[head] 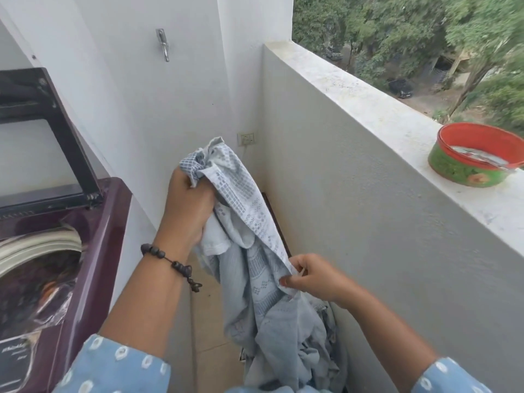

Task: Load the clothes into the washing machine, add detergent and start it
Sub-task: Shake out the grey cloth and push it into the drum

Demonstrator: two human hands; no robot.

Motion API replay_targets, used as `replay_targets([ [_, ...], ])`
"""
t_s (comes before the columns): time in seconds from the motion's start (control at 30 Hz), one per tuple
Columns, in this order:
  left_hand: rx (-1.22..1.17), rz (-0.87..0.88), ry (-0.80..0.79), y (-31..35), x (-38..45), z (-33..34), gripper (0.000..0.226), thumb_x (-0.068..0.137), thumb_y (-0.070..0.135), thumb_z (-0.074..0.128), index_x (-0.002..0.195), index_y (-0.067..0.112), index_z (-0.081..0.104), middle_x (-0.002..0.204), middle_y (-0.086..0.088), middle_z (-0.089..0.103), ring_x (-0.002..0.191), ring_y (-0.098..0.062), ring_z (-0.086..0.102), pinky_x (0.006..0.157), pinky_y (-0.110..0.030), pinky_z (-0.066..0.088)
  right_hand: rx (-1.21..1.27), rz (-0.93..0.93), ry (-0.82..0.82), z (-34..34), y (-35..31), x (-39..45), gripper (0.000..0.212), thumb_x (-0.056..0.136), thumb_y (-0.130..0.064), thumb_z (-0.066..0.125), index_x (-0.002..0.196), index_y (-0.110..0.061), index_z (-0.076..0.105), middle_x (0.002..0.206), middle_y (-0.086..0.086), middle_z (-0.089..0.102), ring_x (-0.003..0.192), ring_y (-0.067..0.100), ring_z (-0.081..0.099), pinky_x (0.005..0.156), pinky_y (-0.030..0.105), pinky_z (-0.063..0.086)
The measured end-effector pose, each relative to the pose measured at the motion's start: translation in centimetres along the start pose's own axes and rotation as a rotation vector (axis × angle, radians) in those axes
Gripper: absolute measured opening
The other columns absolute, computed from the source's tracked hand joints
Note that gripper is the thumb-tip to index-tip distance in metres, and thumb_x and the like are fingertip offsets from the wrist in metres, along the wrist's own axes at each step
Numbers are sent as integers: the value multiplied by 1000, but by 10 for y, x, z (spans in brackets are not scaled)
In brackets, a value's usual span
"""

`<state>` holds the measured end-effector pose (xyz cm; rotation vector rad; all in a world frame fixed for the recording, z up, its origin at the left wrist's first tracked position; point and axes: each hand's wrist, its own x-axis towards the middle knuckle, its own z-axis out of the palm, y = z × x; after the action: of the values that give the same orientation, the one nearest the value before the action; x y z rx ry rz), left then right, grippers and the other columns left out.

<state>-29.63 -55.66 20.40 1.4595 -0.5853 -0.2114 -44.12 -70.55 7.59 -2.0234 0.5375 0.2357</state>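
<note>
Outdoors, a red bowl (476, 157) rests on the parapet (368, 103) (white-topped).

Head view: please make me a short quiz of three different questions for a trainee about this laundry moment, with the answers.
1. True or false: the lid of the washing machine is raised.
2. Which hand grips the bunched top of the pale blue garment? A) left hand B) right hand
3. Fill in: the red and green bowl stands on the balcony ____.

Key:
1. True; the drum is open to view.
2. A; the left hand grips the top, while the right hand pinches an edge lower down with its fingers.
3. ledge.
</note>
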Motion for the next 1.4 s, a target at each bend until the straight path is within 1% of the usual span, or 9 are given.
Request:
replay_targets([
  [0.17, 114, 0, -306, -14, -1, -3, 16, 79, 21, 70, 88, 34, 73, 90, 6, 71, 88, -11, 68, 76, -31, 56, 122, -151, 223, -32, -31, -3, 15, 97, -8, 50, 90, 2, 60, 72, 10, 60, 53, 10, 58, 48, 26, 44],
  [0.27, 203, -55, -596, -27, -11, 10, 46, 80, 17, 74, 124, 24, 61, 116, 6, 68, 108, -10, 65, 91, -26, 51, 210, -419, 305, -55, -75, -16, 14, 96, -2, 52, 86, 6, 58, 71, 18, 61, 62, 21, 57, 57, 38, 48],
  [0.33, 239, -36, -661, -30, -20, 21, 35, 82, 16, 70, 116, 22, 62, 108, 6, 71, 101, -6, 66, 87, -21, 51, 201, -551, 353, -64, -100, -25, 17, 94, -8, 54, 85, 6, 59, 77, 28, 61, 64, 32, 57, 59, 47, 49],
  [0.43, 289, 53, -503, -27, -18, 24, 13, 84, 21, 62, 95, 25, 66, 91, 5, 72, 86, -5, 66, 78, -25, 52, 169, -609, 425, -65, -106, -30, 18, 92, -14, 56, 87, 3, 60, 80, 29, 59, 66, 37, 55, 57, 50, 45],
  [0.6, 233, 2, -317, -22, -6, 16, 23, 88, 22, 57, 108, 26, 67, 97, 10, 72, 95, -8, 67, 81, -27, 54, 382, -395, 253, -37, -74, -29, 25, 88, -28, 69, 107, -17, 58, 98, 18, 64, 72, 22, 56, 64, 36, 50],
  [0.73, 20, -76, -155, -8, 2, 20, 21, 98, 15, 55, 86, 30, 64, 76, 15, 72, 81, -6, 69, 78, -34, 56, 68, -155, 173, 6, -31, -14, 47, 71, -52, 78, 102, -30, 50, 108, -6, 55, 77, 10, 54, 73, 39, 54],
  [0.93, -154, -132, 18, 5, 13, 28, 17, 97, 13, 55, 88, 27, 61, 78, 10, 71, 80, -8, 70, 72, -27, 57, 3, -130, 704, 60, 5, -4, 62, 70, -46, 82, 102, -24, 34, 102, -7, 33, 74, 11, 46, 61, 31, 48],
  [1.07, -165, -134, 83, 5, 15, 32, 14, 97, 15, 56, 92, 28, 60, 88, 7, 70, 90, -13, 69, 78, -30, 56, 63, -182, 772, 70, 7, -4, 71, 68, -49, 82, 114, -24, 34, 107, -10, 31, 72, 8, 46, 59, 20, 46],
  [1.4, -232, -145, 186, 7, 16, 30, 7, 100, 22, 52, 101, 28, 56, 102, 5, 67, 104, -15, 66, 93, -36, 55, -46, -96, 515, 59, 11, 22, 17, 94, -29, 62, 80, -20, 59, 87, -2, 55, 63, 5, 50, 64, 26, 41],
])
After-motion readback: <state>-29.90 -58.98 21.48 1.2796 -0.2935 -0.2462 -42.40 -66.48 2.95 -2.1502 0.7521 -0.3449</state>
